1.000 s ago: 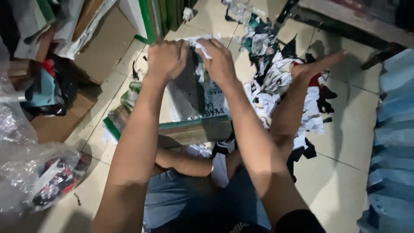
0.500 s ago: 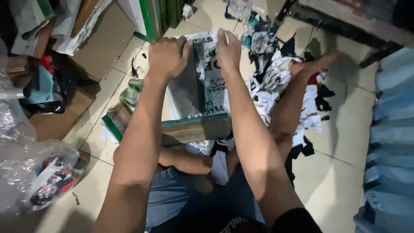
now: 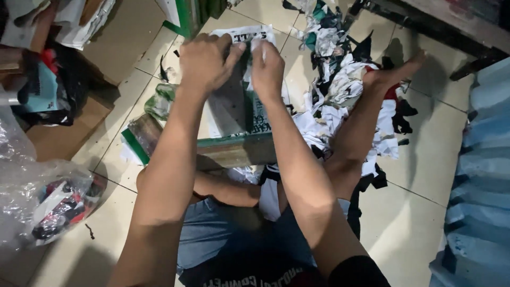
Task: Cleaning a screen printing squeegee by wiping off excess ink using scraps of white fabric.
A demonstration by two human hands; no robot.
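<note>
The left hand (image 3: 204,61) is curled shut, its fingers and thumb pinching the far edge of a flat white-and-green printed plastic packet (image 3: 240,90). The right hand (image 3: 267,69) sits just beside it, also closed in a pinch on the same far edge, so the two hands nearly touch at the top of the packet. The packet is held tilted over a low green-edged board (image 3: 234,149) that lies across the floor in front of the person's knees. Whether the packet's near end rests on the board cannot be told.

To the right of the hands, a heap of black, white and green cloth scraps (image 3: 345,85) spreads over the pale tiled floor (image 3: 425,159), and the person's bare right leg (image 3: 366,117) stretches out through it. On the near left lies a clear crinkled plastic bag holding red, white and black items (image 3: 53,204). Further left and far, flat brown cardboard sheets (image 3: 64,133) sit under more bundled goods. Along the right edge rises a stack of folded blue fabric (image 3: 478,175).
</note>
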